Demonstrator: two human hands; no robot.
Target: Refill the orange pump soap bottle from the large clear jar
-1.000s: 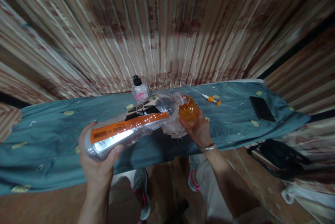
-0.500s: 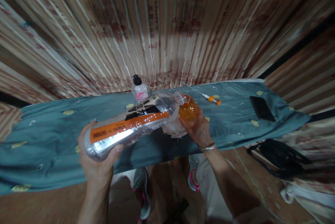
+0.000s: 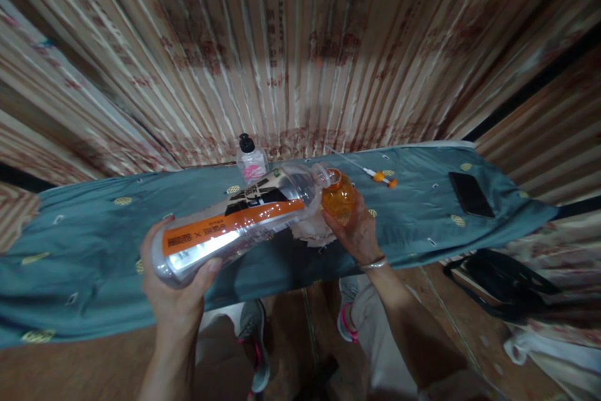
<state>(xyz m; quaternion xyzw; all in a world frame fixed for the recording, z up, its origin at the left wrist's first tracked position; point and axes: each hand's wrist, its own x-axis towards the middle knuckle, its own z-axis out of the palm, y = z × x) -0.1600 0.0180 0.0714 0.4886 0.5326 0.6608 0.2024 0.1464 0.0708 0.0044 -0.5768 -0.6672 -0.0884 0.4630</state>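
Note:
My left hand (image 3: 176, 291) grips the base of a large clear plastic bottle (image 3: 239, 219) with an orange and black label. The bottle lies tipped nearly flat, its mouth against the top of a small orange container (image 3: 337, 201). My right hand (image 3: 357, 232) holds that orange container from below, over the teal cloth-covered table (image 3: 94, 244). A crumpled whitish tissue (image 3: 310, 235) lies on the cloth under the bottle's neck.
A small clear bottle with a black cap and pink label (image 3: 250, 163) stands at the table's far edge. A thin tube with orange fittings (image 3: 378, 176) and a dark phone (image 3: 469, 194) lie to the right. A black bag (image 3: 502, 279) sits on the floor; curtains hang behind.

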